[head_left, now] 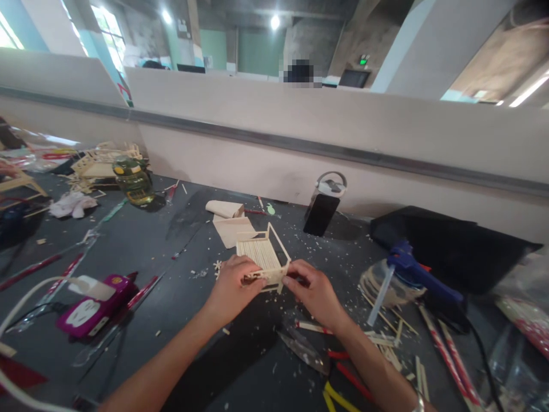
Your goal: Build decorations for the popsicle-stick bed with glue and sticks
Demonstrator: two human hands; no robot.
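A small chair-like frame made of thin wooden sticks [259, 252] stands at the middle of the dark table, with a slatted seat and raised rails. My left hand [238, 286] is closed at its near left side, thumb and fingers pinching a thin stick piece along the near rail. At the near right corner, my right hand [313, 286] pinches the frame's post between thumb and fingers. My fingers hide part of the near side. Just behind the frame lies a partly rolled sheet of sandpaper [234, 226]. Below my right hand are pliers [304, 349] with red and yellow handles.
On the right, a blue glue gun [407, 269] rests by a clear round container, near loose sticks [388, 349]. A dark bottle [323, 206] stands behind. To the left are a purple power strip [96, 306], a green-tinted jar [132, 180] and another person's hand [7, 169].
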